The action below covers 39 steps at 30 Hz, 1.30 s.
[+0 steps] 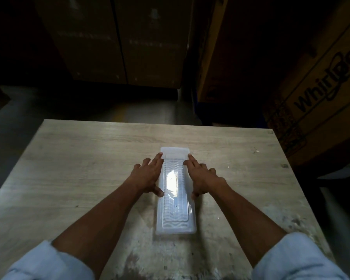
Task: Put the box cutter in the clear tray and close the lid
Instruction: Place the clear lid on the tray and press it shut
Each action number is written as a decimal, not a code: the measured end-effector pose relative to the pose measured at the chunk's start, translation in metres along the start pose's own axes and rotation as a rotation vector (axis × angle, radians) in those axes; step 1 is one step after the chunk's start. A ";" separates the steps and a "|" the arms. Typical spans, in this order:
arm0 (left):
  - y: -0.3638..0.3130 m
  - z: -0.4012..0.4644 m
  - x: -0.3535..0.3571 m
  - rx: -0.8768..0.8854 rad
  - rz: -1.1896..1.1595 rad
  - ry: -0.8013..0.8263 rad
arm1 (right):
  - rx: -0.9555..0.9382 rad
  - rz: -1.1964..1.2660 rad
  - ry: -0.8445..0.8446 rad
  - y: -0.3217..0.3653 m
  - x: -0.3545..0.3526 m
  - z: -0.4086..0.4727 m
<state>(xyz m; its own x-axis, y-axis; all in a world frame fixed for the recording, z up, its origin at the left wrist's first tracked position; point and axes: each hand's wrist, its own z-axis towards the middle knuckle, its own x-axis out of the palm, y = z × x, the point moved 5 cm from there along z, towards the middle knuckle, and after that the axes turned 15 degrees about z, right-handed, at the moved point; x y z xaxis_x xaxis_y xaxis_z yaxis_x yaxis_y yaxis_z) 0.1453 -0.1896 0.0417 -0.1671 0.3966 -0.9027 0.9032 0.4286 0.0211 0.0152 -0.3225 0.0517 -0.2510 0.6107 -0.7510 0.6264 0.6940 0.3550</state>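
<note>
A long clear plastic tray (175, 223) lies lengthwise in the middle of the wooden table, with its ribbed lid (175, 209) lying flat on top. My left hand (149, 174) rests along the tray's left rim with fingers spread, its thumb touching the lid's edge. My right hand (202, 174) mirrors it on the right rim, fingertips near the far corner. Neither hand holds anything. Glare on the lid hides what is inside, and I cannot make out the box cutter.
The pale wooden table (79, 168) has its far edge just beyond the tray. Large cardboard boxes (315, 87) stand close at the right and more stand in the dark at the back. The grey floor shows at the left.
</note>
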 end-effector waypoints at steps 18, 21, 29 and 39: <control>0.000 0.004 -0.006 -0.023 -0.047 0.054 | 0.031 0.004 0.039 0.000 -0.003 0.005; -0.001 0.002 -0.007 -0.021 -0.055 0.037 | 0.031 -0.037 0.023 0.003 -0.006 0.003; 0.000 0.001 -0.002 -0.016 -0.131 0.049 | 0.039 -0.097 0.039 0.002 -0.007 0.006; -0.003 -0.008 0.003 -0.016 -0.060 0.037 | 0.024 -0.181 -0.006 -0.001 0.001 0.000</control>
<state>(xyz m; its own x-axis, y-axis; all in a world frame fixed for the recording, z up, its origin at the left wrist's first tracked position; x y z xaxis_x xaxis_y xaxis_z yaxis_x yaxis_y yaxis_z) 0.1384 -0.1832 0.0426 -0.2352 0.3995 -0.8861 0.8848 0.4653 -0.0251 0.0146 -0.3228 0.0509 -0.3567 0.4740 -0.8050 0.5885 0.7833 0.2004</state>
